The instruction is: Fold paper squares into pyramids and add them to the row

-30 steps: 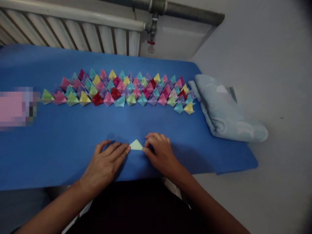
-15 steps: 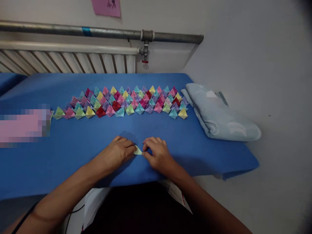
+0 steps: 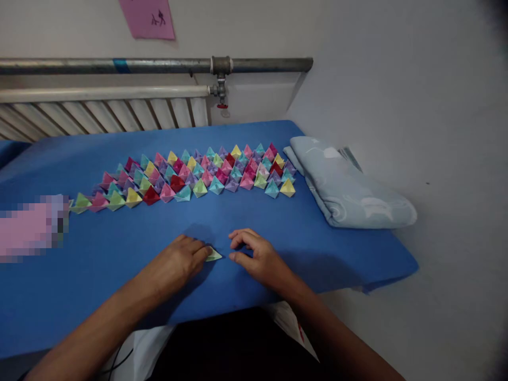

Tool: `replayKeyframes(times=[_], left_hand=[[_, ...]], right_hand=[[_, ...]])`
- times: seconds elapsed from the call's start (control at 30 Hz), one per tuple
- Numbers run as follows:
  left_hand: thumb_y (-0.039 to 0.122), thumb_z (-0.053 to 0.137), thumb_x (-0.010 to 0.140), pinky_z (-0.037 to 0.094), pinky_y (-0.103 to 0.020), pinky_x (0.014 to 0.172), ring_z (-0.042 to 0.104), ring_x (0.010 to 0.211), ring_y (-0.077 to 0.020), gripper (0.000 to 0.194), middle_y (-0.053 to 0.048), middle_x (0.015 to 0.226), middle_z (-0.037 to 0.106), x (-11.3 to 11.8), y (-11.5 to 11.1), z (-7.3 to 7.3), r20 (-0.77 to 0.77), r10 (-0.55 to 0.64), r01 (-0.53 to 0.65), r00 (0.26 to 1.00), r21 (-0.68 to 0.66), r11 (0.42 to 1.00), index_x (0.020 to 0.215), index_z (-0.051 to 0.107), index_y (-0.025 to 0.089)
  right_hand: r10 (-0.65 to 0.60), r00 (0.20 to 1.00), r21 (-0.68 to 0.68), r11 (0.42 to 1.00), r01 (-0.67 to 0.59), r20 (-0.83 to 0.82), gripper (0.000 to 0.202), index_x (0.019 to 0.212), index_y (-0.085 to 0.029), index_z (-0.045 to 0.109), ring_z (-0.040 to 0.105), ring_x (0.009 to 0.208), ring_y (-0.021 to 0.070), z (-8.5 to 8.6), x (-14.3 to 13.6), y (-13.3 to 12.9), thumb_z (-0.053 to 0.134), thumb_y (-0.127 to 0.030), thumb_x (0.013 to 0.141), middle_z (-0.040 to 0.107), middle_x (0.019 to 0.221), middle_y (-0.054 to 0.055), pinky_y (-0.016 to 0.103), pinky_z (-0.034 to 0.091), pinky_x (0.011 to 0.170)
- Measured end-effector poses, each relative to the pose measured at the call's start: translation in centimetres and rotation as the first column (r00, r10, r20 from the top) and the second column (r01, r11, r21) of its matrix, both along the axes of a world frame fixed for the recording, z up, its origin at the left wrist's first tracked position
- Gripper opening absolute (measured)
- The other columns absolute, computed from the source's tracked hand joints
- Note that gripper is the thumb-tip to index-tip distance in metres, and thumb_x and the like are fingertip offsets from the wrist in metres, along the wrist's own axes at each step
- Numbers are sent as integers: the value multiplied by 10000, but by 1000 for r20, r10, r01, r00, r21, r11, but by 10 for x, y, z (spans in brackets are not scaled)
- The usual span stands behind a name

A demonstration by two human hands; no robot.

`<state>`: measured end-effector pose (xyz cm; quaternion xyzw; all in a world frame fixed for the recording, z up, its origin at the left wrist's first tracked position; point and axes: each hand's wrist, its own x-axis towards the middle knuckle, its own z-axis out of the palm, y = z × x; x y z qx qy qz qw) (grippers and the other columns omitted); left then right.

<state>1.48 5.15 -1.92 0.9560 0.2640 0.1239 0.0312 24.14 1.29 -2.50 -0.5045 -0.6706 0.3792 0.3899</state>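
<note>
A small pale green folded paper [image 3: 214,255] lies low over the blue sheet [image 3: 166,286], its pointed end toward the right. My left hand [image 3: 186,257] is closed on the other end, and the fingers cover that part. Just right of the paper's tip, my right hand [image 3: 254,255] is apart from it, thumb and fingers spaced with nothing between them. Beyond both hands stand several rows of folded paper boats [image 3: 200,188] in pink, red, yellow, green, blue and purple.
A folded light blue blanket [image 3: 357,196] rests at the right, against the wall. Behind the bed edge are a white radiator [image 3: 130,115], a metal pipe [image 3: 159,65] and a valve [image 3: 221,95]. A blurred pink patch [image 3: 27,225] is at far left.
My right hand has let go of the paper's tip and opened. My left hand still holds the paper. The view has shifted, moving the scene slightly left and mostly down.
</note>
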Motion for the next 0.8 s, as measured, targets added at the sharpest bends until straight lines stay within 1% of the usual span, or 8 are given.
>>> replayKeyframes(times=[0.07, 0.17, 0.27, 0.37, 0.47, 0.67, 0.73, 0.8], left_hand=[[98, 396, 931, 501, -344, 662, 625, 655, -194, 262, -61, 803, 680, 4, -9, 0, -51, 61, -55, 997, 104, 993, 1047, 622, 161], [107, 399, 932, 505, -335, 606, 626, 613, -203, 240, -58, 740, 667, 9, -19, -2, 0, 219, -217, 976, 121, 969, 1013, 618, 164], [159, 399, 946, 497, -288, 545, 635, 579, -178, 209, -40, 706, 671, 15, -25, -3, 150, 382, -394, 912, 59, 917, 981, 603, 181], [189, 411, 950, 515, -262, 558, 682, 636, -169, 188, -35, 774, 713, 22, -32, 0, 307, 504, -500, 807, -98, 860, 1019, 586, 192], [208, 426, 947, 531, -255, 573, 708, 674, -168, 180, -18, 813, 738, 27, -38, 5, 366, 578, -529, 730, -233, 816, 1000, 598, 218], [231, 486, 921, 561, -275, 625, 726, 734, -178, 178, -18, 892, 756, 27, -39, 4, 459, 625, -514, 631, -356, 781, 1025, 630, 238], [254, 504, 909, 567, -291, 656, 727, 757, -187, 183, -27, 914, 756, 27, -38, 3, 460, 658, -521, 596, -402, 753, 1033, 636, 231], [268, 505, 897, 564, -296, 680, 721, 765, -190, 188, -28, 899, 751, 28, -37, 1, 449, 695, -529, 562, -451, 719, 1018, 640, 223]], right_hand=[[-27, 1000, 6, 1000, 27, -13, 90, 796, -209, 578, 617, 1028, 176, 0, -2, -1, 612, -126, 786, 659, 1022, 40, 313, 464, 875], [-127, 992, 14, 992, 127, 12, 59, 807, -209, 582, 619, 881, 165, 3, -11, -4, 597, -152, 809, 651, 900, 22, 291, 470, 789], [-167, 985, 14, 986, 167, 43, 67, 785, -213, 565, 584, 709, 140, 7, -28, -10, 571, -208, 851, 604, 734, -20, 258, 447, 673], [-130, 990, 24, 991, 129, 59, 66, 790, -222, 547, 566, 635, 120, 11, -45, -13, 569, -224, 852, 597, 689, -42, 232, 427, 613], [-132, 984, 57, 990, 126, 118, 50, 834, -220, 547, 574, 621, 121, 14, -55, -11, 571, -255, 860, 614, 704, -33, 228, 425, 589], [-197, 916, 257, 960, 108, 350, 41, 902, -200, 560, 623, 704, 165, 15, -60, -2, 528, -218, 884, 654, 771, 23, 263, 443, 655], [-200, 885, 259, 961, 94, 420, 54, 905, -202, 562, 637, 728, 183, 15, -62, -1, 511, -199, 886, 668, 782, 33, 273, 438, 659], [-180, 887, 213, 972, 95, 424, 88, 945, -203, 562, 651, 731, 188, 14, -64, 0, 495, -191, 890, 683, 796, 33, 270, 435, 645]])
